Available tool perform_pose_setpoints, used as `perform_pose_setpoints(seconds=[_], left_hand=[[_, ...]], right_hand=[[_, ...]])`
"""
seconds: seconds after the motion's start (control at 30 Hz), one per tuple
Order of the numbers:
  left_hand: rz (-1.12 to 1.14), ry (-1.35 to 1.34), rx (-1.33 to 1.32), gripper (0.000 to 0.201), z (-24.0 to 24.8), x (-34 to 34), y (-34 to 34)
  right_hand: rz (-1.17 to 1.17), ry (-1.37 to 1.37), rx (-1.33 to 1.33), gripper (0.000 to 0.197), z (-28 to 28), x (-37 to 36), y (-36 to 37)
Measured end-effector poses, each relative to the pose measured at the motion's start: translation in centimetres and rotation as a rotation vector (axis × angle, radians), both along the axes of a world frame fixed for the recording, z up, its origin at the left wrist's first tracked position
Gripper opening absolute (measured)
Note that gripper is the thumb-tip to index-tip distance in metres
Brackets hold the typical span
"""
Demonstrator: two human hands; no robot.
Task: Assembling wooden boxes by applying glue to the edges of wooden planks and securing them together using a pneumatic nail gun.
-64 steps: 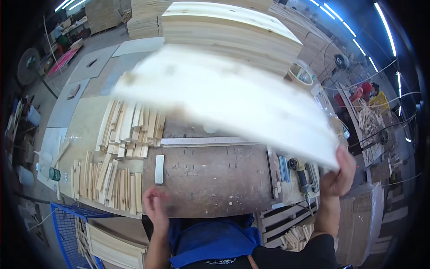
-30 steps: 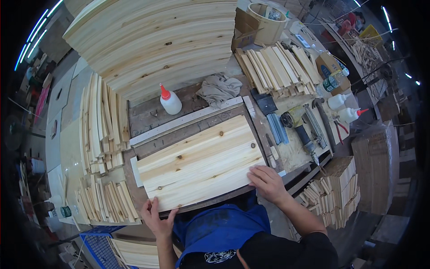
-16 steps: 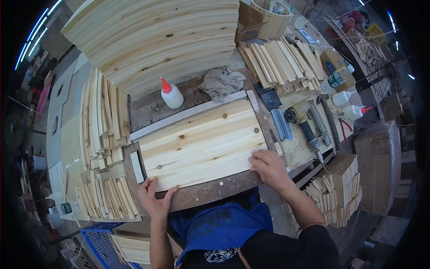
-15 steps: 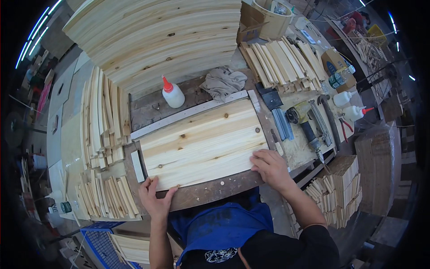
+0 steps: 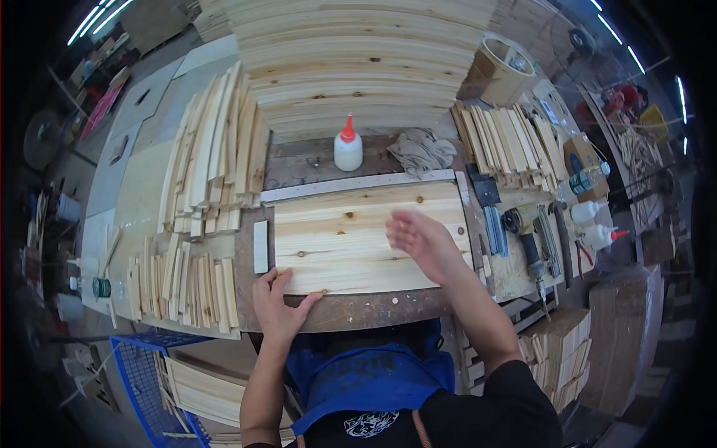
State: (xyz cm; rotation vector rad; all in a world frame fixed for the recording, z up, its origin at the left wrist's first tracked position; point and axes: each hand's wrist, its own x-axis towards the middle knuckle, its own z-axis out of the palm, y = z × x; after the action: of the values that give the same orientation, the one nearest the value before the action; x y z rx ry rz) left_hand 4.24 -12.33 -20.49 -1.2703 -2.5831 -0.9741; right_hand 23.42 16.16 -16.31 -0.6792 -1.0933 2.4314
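Note:
A rectangular pale wooden board [image 5: 358, 246] with dark knots lies flat on the brown worktop in front of me. At its near left corner, my left hand [image 5: 280, 306] touches the edges with thumb and fingers spread apart. My right hand [image 5: 418, 243] hovers over the board's right part, its fingers extended, slightly blurred and holding nothing. A pale strip fence [image 5: 358, 185] runs along the board's far edge, and a short pale strip [image 5: 261, 247] lies beside its left end. Beyond the fence stands a white glue bottle [image 5: 348, 151] with a red nozzle, next to a crumpled grey rag [image 5: 422, 151].
A tall stack of boards [image 5: 358, 75] rises at the back. Wood strips [image 5: 216, 149] are piled left, with more strips [image 5: 511, 145] at right. A power drill [image 5: 532, 250], a hammer [image 5: 560, 231] and red-handled pliers [image 5: 582, 256] lie right. A blue crate [image 5: 142, 381] stands below left.
My right hand has lifted off the board's near right edge and moved left and farther in over the board. My left hand stays at the near left corner. The view has shifted.

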Motion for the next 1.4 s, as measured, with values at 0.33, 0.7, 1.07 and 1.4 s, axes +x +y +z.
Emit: perform_pose_setpoints(seconds=[0.33,0.7,1.07,1.4], left_hand=[[0.006,-0.007,0.031,0.073,0.5,-0.4,0.2],[0.012,-0.032,0.091,0.074,-0.3,-0.7,0.1],[0.002,-0.02,0.099,0.075,1.3,-0.2,-0.7],[0.092,-0.004,0.079,0.063,0.8,-0.8,-1.5]], right_hand=[[-0.23,0.307,-0.991,0.073,-3.5,-20.6,6.1],[-0.257,0.254,-0.547,0.046,-1.8,-19.7,3.1],[-0.044,-0.031,0.272,0.049,-2.8,-8.3,-6.7],[-0.089,-0.037,0.539,0.054,-2.3,-8.3,-9.4]])
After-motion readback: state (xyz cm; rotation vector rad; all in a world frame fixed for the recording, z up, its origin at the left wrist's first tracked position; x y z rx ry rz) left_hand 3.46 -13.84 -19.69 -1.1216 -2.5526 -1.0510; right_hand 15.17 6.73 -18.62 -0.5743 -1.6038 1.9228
